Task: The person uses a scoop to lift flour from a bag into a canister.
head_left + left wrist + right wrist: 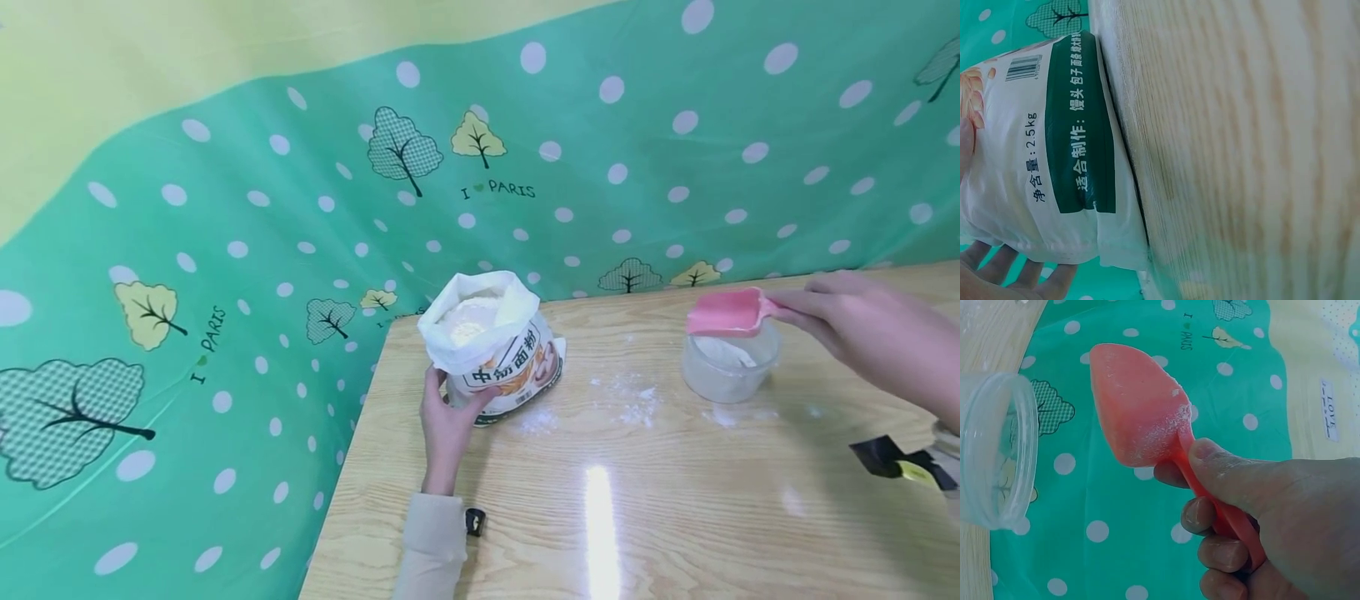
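Note:
An opened white flour bag (517,367) stands upright at the left back of the table, its top edge folded outward and white flour (471,321) showing inside. My left hand (452,417) holds the bag low at its front, thumb on one side and fingers (997,265) around the other. In my right hand (843,321) is the handle of a pink scoop (723,313), raised above a clear round tub (726,375). Some flour lies in the tub. White powder clings to the scoop's underside (1138,400) in the right wrist view.
Flour is spilled on the wooden table (540,500) between bag and tub, with traces around the tub. A green dotted cloth (570,183) hangs behind and left of the table. Black straps (888,457) show near the right wrist.

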A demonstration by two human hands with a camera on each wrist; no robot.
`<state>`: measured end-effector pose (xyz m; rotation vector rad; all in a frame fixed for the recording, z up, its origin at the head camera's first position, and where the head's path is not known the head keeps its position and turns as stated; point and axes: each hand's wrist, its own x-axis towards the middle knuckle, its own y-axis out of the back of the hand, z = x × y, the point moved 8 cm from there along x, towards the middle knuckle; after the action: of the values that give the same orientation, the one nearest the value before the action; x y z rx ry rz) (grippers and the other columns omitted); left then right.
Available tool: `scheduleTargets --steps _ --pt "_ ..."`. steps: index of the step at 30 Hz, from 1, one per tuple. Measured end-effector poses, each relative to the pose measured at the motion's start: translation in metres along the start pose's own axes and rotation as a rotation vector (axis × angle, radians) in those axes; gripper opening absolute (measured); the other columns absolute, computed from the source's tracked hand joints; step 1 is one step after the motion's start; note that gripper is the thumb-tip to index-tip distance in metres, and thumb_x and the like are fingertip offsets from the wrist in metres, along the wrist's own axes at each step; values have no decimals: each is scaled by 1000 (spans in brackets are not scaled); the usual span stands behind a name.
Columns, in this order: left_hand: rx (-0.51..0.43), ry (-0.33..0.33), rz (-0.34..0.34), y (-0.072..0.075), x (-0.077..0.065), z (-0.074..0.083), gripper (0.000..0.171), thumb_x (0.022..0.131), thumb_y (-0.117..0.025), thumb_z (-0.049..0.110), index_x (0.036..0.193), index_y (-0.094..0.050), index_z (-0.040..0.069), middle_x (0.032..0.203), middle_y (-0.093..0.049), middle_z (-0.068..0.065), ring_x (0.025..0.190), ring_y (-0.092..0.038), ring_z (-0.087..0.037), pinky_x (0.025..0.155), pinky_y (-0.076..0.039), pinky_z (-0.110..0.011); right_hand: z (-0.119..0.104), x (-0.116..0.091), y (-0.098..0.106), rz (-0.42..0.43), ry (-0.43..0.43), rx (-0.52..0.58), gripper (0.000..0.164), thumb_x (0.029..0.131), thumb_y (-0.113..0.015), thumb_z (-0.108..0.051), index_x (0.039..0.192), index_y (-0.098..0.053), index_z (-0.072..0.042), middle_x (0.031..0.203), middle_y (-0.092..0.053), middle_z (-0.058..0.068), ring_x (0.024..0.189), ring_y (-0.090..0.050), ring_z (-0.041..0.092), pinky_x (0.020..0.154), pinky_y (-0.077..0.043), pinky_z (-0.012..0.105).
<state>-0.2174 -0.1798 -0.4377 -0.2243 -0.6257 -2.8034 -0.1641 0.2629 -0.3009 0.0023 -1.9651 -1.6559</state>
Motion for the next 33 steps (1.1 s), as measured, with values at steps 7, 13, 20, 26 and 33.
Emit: scheduleTargets --steps 7,13,20,26,33 --pt "7 -5 1 0 -1 -1 90 65 -90 48 140 -46 26 136 -56 3 132 -46 -21 110 -36 -57 -10 10 1 40 39 58 28 85 -72 2 113 -72 0 73 -56 2 64 -46 17 53 -41 33" --pt "6 -6 2 -1 -2 0 90 65 -91 48 140 -47 26 136 -56 3 132 -46 -21 109 -37 -57 -17 20 -3 42 51 80 29 82 -73 4 111 -73 0 75 -55 2 67 -46 18 54 -41 33" --pt "14 -10 3 -1 0 1 90 65 -90 50 140 -46 27 136 -55 4 132 -46 -20 108 -38 -57 -25 30 -12 -25 9 113 32 88 -70 -1 120 -70 -3 82 -58 3 73 -50 19 55 -43 32" --pt "24 -5 4 1 0 2 91 64 -90 50 140 -46 26 136 -55 4 132 -46 -20 109 -38 -56 -37 39 -16 -43 11 174 34 89 -70 -2 123 -69 -2 92 -62 8 84 -57 27 69 -53 44" --pt "25 1 4 1 0 0 91 65 -90 50 141 -46 26 137 -55 3 132 -45 -20 110 -37 -55 -51 53 -21 -11 45 171 27 90 -71 -7 117 -72 -6 87 -61 3 80 -54 21 63 -49 37"
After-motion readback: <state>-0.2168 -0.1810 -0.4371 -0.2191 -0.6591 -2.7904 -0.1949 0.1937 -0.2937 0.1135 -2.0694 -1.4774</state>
